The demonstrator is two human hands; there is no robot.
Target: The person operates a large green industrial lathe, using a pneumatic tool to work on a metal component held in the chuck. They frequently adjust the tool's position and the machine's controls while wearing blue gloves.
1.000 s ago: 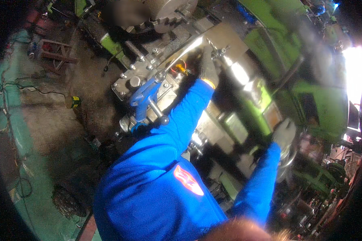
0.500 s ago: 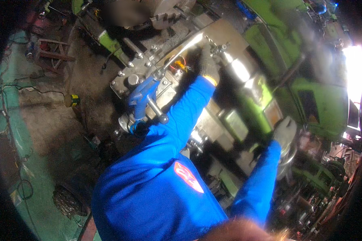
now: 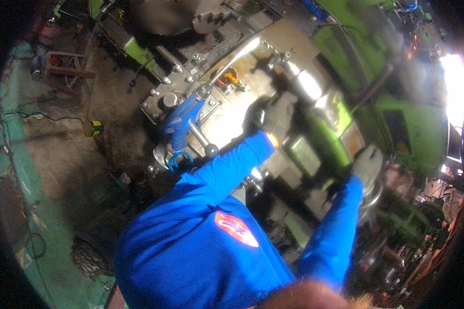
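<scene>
My left hand (image 3: 279,116), in a dark grey work glove, is beside the green tailstock (image 3: 331,121) of a lathe. Blur hides how its fingers are bent. A twist drill (image 3: 269,47) sticks out from the tailstock's bright metal spindle (image 3: 308,85), beyond that hand. My right hand (image 3: 367,162), gloved in pale grey, is closed on the handwheel (image 3: 370,201) at the tailstock's near end. To the left, a blue air blow gun (image 3: 183,121) with a long silver nozzle (image 3: 234,62) lies over the tool post (image 3: 172,100), near a metal lever with a black ball knob (image 3: 211,150).
A small red-rimmed round container (image 3: 228,76) with something yellow stands on the metal carriage. The lathe chuck (image 3: 211,23) is at the far end. Behind the tailstock are green machine panels (image 3: 353,56). A rusty stand (image 3: 69,72) and cables are on the floor at left.
My left hand has come back from beside the drill toward me, along the tailstock, uncovering the container and bright carriage surface. My right hand stays at the handwheel.
</scene>
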